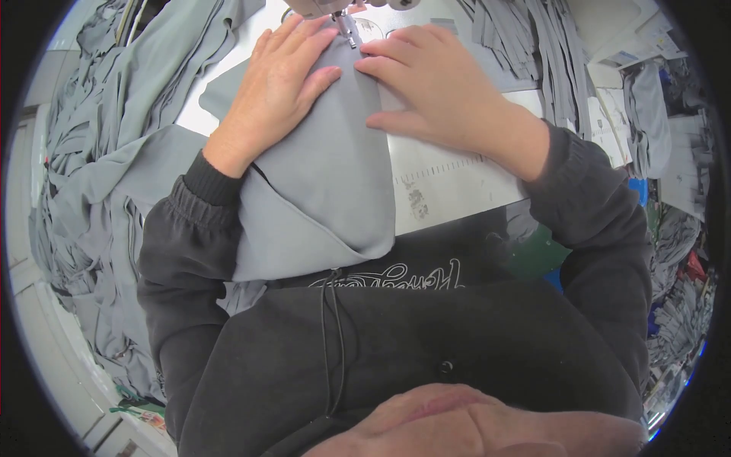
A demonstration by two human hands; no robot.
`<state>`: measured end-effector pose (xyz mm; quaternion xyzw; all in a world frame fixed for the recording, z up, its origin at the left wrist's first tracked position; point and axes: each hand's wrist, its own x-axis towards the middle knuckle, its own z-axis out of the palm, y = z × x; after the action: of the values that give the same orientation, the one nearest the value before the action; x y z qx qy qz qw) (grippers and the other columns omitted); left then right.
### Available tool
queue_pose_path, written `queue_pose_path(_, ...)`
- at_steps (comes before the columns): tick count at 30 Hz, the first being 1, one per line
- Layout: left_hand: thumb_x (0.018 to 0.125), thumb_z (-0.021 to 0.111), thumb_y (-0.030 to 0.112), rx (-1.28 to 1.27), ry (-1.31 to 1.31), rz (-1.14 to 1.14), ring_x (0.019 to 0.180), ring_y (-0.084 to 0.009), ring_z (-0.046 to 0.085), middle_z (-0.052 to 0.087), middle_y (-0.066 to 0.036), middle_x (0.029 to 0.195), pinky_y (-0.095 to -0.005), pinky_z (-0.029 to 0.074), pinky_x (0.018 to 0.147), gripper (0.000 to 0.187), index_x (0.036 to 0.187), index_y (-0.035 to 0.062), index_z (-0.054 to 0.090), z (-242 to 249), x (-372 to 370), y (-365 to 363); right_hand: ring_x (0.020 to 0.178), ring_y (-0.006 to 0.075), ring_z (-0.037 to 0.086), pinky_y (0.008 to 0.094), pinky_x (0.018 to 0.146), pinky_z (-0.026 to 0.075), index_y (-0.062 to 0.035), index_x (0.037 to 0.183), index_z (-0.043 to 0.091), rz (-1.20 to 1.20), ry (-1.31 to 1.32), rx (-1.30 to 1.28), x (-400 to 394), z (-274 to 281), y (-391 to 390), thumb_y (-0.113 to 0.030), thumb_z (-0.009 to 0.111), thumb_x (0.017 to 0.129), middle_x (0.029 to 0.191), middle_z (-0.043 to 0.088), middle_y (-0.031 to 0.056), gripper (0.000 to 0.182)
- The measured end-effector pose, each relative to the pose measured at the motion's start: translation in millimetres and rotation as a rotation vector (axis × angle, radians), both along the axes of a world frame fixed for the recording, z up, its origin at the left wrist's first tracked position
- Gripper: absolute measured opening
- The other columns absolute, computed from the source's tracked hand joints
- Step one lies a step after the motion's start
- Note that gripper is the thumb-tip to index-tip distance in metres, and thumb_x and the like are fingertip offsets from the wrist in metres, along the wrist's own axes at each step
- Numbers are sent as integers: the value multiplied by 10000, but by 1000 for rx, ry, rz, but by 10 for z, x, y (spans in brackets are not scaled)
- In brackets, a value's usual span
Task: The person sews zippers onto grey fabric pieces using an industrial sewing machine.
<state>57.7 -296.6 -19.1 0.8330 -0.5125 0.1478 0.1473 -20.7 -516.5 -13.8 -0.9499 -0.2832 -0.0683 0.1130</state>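
So the grey cloth (pixel 320 167) is draped over the near edge of the pale tabletop (pixel 438 190), folded corner closest to the body. Farther up, it's pressed flat by the left hand (pixel 280 87), grip spread, and its right edge is touched by the right hand (pixel 449 95), fingers apart. Its far end is tucked right by the presser foot (pixel 351 38).

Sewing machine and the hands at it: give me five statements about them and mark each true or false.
1. The left hand lies palm down on gray cloth. True.
2. The right hand grips scissors. False: it holds no tool; its fingertips are at the cloth's edge.
3. The presser foot is between the fingertips of the two hands. True.
4. Both sleeves are white. False: they are dark.
5. Ruler-like marks show on the white work surface. True.
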Motion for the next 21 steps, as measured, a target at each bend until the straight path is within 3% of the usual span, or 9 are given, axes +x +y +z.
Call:
queue_pose_path(3,943,495,330,155,143,102,1114,-236,416,516,-6,1180,-375,340,909,388,1257,104,476,100,39,-22,1019,208,533,391,915,411,-124,1095,605,5,2,18,-5,6,-2,-437,697,757,1181,595,16,470)
queue_pose_path(6,944,484,379,187,122,115,1043,-212,425,526,-5,1191,-380,349,899,400,1246,118,510,96,87,-20,1008,219,524,396,909,410,-111,1090,602,17,-35,30,2,-36,-17,-445,693,754,1165,586,24,483)
queue_pose_path(9,942,489,415,187,168,136,1143,-228,416,525,-15,1186,-383,350,917,431,1252,117,518,102,78,-40,990,225,532,397,895,415,-99,1059,611,9,-21,36,-6,-28,-18,-427,693,741,1148,598,32,464)
queue_pose_path(12,935,500,420,133,193,119,1089,-209,430,535,-6,1161,-375,345,929,453,1261,105,518,103,68,-33,1024,222,521,397,921,405,-135,1076,616,-1,3,27,-19,-4,-6,-432,688,750,1166,585,35,447)
queue_pose_path(16,913,531,390,106,240,116,1137,-205,434,536,-6,1237,-385,331,954,447,1258,107,523,116,113,-48,1043,242,523,418,920,410,-149,1094,623,15,-34,51,-27,-2,-24,-407,696,758,1200,576,65,430)
queue_pose_path(18,903,548,375,76,137,63,1185,-222,437,540,-23,1257,-410,347,921,421,1212,90,532,73,158,-45,1057,254,541,426,927,418,-141,1067,630,36,-63,78,-59,21,-40,-388,700,772,1212,584,82,391)
queue_pose_path(19,903,553,362,44,141,37,1098,-217,436,530,-28,1163,-394,343,874,358,1126,83,521,45,234,-66,1059,253,541,417,913,421,-128,1067,626,43,-54,103,-92,33,-70,-354,692,777,1202,585,79,374)
queue_pose_path(21,904,572,309,-89,125,-69,751,-197,430,487,-46,790,-329,327,686,296,781,58,475,-75,318,-52,1065,248,540,380,860,433,-77,1067,611,56,-48,203,-208,21,-86,-219,663,797,1159,590,71,310)
